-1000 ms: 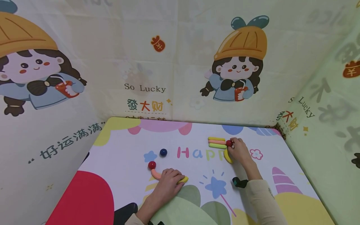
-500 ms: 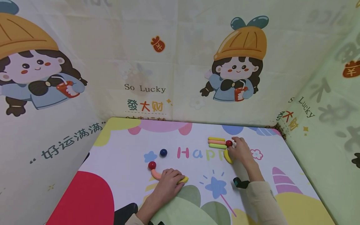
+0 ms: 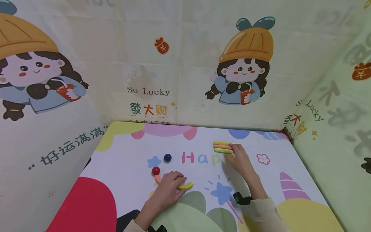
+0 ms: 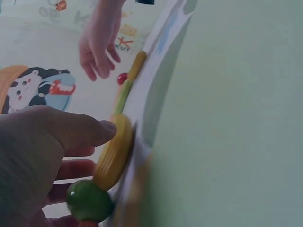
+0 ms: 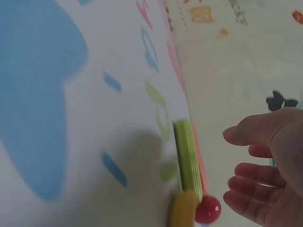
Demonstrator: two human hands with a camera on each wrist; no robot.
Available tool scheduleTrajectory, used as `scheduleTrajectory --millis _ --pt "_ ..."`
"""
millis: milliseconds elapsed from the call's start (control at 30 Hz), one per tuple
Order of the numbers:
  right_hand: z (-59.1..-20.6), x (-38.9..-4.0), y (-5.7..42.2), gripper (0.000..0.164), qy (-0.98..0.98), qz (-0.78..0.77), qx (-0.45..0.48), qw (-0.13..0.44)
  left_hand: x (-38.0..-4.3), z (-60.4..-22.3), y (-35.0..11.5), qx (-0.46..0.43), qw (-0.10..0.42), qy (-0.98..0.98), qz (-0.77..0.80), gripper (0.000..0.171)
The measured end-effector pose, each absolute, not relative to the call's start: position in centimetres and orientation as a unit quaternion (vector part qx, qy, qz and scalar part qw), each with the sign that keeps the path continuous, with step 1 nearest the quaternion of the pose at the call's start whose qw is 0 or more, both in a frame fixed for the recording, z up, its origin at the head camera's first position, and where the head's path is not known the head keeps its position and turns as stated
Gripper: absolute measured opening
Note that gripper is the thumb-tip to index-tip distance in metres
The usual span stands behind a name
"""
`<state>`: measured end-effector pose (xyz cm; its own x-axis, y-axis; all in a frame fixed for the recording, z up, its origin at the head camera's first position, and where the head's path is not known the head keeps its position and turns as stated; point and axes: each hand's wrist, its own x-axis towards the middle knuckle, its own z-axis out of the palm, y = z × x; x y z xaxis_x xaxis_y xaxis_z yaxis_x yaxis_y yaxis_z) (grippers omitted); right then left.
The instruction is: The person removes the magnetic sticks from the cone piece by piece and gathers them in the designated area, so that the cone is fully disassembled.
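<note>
My left hand (image 3: 168,187) lies over a curved row in the head view: a red ball (image 3: 156,170), a pink curved piece (image 3: 157,179) and a yellow curved piece (image 3: 187,186). A green ball (image 4: 89,201) shows between curved pieces in the left wrist view, where the thumb tip overlaps the yellow piece, fingers loose. My right hand (image 3: 242,163) hovers by stacked yellow (image 3: 221,143), pink (image 3: 221,146) and green sticks (image 3: 223,150). Its thumb and fingers stand apart, holding nothing. Beside them are a red ball (image 5: 208,210) and a yellow curved piece (image 5: 183,211), mostly hidden in the head view.
A dark blue ball (image 3: 167,157) sits left of the printed letters on the patterned tabletop (image 3: 127,154). Printed cloth walls (image 3: 188,80) rise behind and beside the table. Black wrist mounts (image 3: 242,198) hang at the forearms.
My right hand has moved left and nearer, now covering the red ball and most of the yellow curved piece. My left hand has shifted slightly left, baring more of its yellow piece.
</note>
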<state>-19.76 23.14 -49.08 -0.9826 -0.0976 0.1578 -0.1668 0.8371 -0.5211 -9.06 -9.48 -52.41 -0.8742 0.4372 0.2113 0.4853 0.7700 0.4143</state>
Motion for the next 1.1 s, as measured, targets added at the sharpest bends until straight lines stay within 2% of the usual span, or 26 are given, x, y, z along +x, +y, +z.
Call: scheduleTrajectory --millis 233,400,700,1100 --pt "-49.7 -17.5 19.4 0.049 -0.954 0.271 0.109 0.067 -9.4 -51.2 -11.3 -0.233 0.018 -0.944 -0.234 0.046" --pt "-50.5 -16.0 17.2 0.047 -0.946 0.275 0.153 0.073 -9.6 -51.3 -12.3 -0.225 -0.010 -0.942 -0.250 0.044" --pt "-51.3 -14.0 14.5 0.042 -0.924 0.270 0.256 0.088 -9.5 -51.7 -11.8 -0.214 0.002 -0.937 -0.276 0.038" --pt "-51.6 -12.0 12.4 0.038 -0.919 0.224 0.325 -0.015 -9.2 -52.6 -9.8 -0.234 0.021 -0.932 -0.277 0.038"
